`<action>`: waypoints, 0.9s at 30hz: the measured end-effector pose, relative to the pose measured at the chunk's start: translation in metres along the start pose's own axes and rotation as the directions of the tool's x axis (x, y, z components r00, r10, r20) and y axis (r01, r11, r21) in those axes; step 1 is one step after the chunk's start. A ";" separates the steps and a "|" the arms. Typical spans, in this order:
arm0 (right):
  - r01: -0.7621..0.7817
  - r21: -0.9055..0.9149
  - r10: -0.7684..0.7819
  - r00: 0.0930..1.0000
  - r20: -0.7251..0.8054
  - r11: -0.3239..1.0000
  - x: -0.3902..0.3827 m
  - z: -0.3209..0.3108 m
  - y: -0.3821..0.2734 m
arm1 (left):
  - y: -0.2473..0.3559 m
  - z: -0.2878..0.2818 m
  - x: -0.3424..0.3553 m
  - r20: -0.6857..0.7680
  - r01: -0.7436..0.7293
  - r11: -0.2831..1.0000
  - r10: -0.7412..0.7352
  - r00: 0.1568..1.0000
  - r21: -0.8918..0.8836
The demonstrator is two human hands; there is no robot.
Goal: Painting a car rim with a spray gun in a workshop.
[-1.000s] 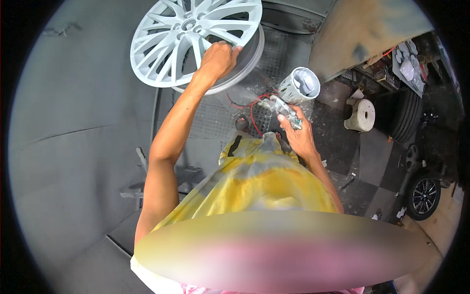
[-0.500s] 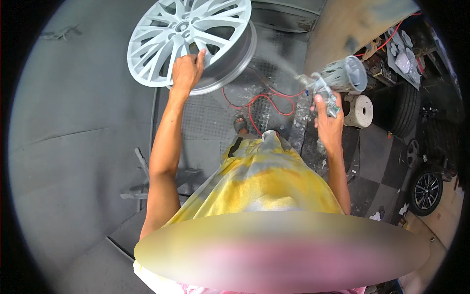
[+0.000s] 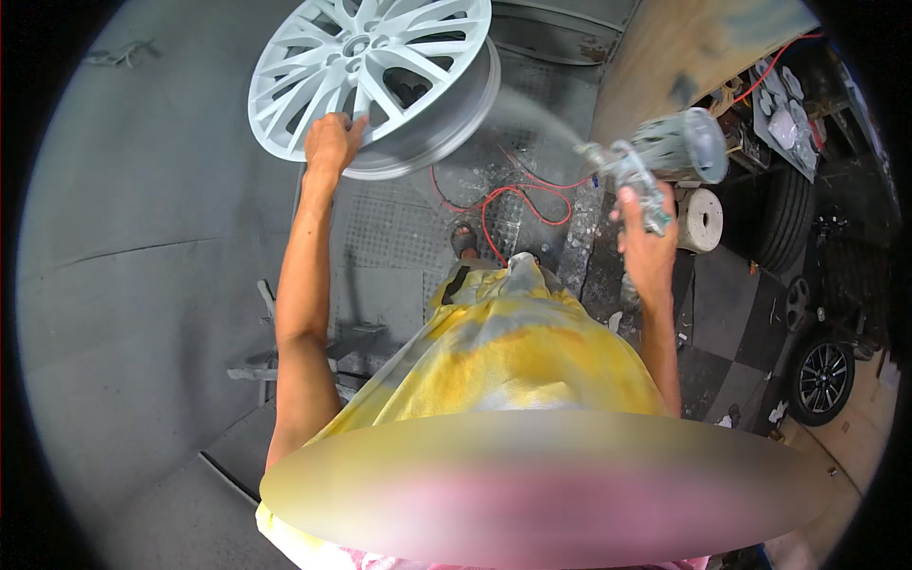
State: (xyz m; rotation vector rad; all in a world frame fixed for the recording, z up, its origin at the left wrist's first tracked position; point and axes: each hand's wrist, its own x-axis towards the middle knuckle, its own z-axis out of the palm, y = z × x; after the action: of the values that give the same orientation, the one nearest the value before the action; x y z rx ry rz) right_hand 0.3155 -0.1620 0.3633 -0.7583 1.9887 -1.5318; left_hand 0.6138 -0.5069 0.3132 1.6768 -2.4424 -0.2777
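Note:
A white multi-spoke alloy wheel (image 3: 413, 63) without a tyre is held up at the upper left, tilted, its silver-grey barrel showing below and to the right. At the wheel's lower edge, my left hand (image 3: 332, 144) has its fingers curled over the rim and spokes; the fingertips are partly hidden. My right hand (image 3: 650, 242) grips a paint-spattered spray gun (image 3: 638, 179) with a large translucent cup (image 3: 686, 144) on it. The nozzle points left, and a pale mist streams from it toward the barrel. The gun stays apart from the wheel.
A red air hose (image 3: 518, 188) loops across the floor near my foot (image 3: 464, 237). Right of the gun are a white stool-like round object (image 3: 701, 220), a tyre (image 3: 788, 214) and a dark wheel (image 3: 823, 376). A dusty stand (image 3: 261, 369) is beside my left arm.
My left hand has shifted left along the wheel's lower edge, and the spokes have turned with it. My right hand and the spray gun have moved slightly right; mist is still coming out.

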 end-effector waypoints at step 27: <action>-0.094 -0.096 0.111 0.974 0.195 0.991 -0.036 0.035 0.033 | -0.133 -0.009 0.016 0.061 0.190 0.970 -0.201 0.978 0.149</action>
State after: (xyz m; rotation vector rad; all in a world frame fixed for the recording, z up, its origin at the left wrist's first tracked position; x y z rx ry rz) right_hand 0.3610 -0.1538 0.3251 -0.7982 1.9223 -1.2649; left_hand 0.7304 -0.5693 0.2896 2.0077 -2.4026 -0.1983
